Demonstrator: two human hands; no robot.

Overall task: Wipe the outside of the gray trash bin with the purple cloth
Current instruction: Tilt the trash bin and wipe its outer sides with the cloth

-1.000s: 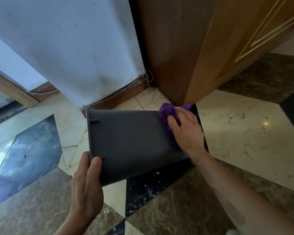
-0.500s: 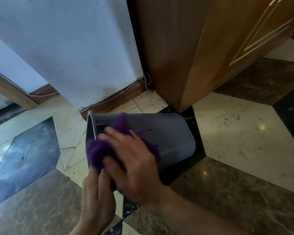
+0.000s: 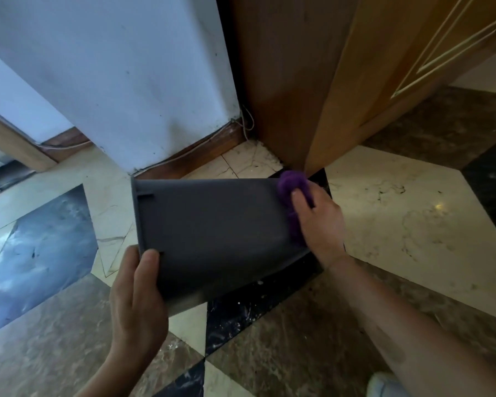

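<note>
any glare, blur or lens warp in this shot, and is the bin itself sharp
Head view: wide-angle warp bends the white wall and wooden door outward; a small glare spot sits on the marble floor; the gray trash bin is fairly sharp, while the purple cloth under the right hand looks slightly soft.

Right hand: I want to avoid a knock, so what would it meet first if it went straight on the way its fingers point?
Probably the wooden cabinet's corner, just beyond the right hand; depth is unclear.
</note>
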